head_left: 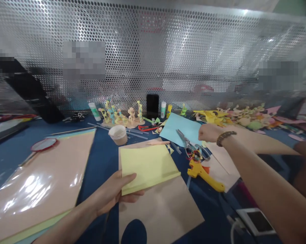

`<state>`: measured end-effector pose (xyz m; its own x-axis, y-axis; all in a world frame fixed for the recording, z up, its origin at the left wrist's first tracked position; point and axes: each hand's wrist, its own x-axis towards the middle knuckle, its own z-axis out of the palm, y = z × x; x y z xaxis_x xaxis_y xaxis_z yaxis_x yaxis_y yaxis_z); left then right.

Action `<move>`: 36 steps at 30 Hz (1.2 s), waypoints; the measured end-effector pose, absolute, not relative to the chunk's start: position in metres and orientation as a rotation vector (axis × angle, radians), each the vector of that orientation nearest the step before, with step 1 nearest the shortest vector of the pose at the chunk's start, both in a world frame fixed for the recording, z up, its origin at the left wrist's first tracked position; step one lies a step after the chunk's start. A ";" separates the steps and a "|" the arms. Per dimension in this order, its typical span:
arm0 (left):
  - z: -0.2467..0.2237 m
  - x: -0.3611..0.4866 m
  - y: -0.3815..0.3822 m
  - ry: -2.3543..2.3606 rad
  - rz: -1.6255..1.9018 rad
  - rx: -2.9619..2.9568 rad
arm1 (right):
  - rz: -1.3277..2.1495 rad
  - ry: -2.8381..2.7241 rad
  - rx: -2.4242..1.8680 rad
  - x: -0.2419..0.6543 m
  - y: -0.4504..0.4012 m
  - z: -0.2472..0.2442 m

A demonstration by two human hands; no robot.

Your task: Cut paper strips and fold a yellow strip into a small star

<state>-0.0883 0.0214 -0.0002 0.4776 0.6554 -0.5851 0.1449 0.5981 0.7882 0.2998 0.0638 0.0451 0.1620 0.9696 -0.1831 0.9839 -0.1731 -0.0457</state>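
My left hand [117, 189] grips a folded sheet of yellow paper [148, 166] by its left edge, thumb on top and fingers beneath. Below it lies a light brown sheet of paper [158, 213] with a round hole cut near its bottom. My right hand [210, 133], a beaded bracelet at its wrist, is curled closed above the right side of a light blue paper [173, 128]. Whatever its fingers may hold is hidden. Close by are open scissors [187, 140] and a yellow glue gun [206, 174]. A pencil [158, 143] rests at the yellow sheet's far edge.
At left lies a plastic-wrapped paper pack [58, 169] with a red-rimmed round object [44, 144] on it. A paper cup [118, 134], glue sticks [163, 110] and a phone [152, 105] stand farther back. Paper cutouts [242, 117] pile at right; a perforated metal panel [153, 51] closes the back.
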 end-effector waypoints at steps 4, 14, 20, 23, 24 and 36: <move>-0.001 -0.088 0.021 1.063 0.341 0.914 | -0.508 1.850 2.325 0.302 0.084 0.039; 0.000 -0.087 0.022 1.040 0.347 0.868 | -0.915 1.899 2.391 0.300 0.083 0.024; -0.001 -0.087 0.022 1.039 0.341 0.878 | -1.073 2.001 2.497 0.295 0.083 0.051; -0.001 -0.087 0.022 1.053 0.340 0.885 | -1.089 2.118 2.630 0.288 0.082 0.067; -0.001 -0.087 0.022 1.051 0.341 0.887 | -1.095 2.167 2.680 0.285 0.081 0.072; 0.001 -0.085 0.021 1.166 0.622 0.861 | -2.069 2.606 2.520 0.209 0.027 0.086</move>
<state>-0.0848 0.0209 0.0006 0.2933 0.8008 -0.5222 0.0119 0.5432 0.8395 0.2087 0.0274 0.0864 0.0385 0.9958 0.0830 0.1449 0.0766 -0.9865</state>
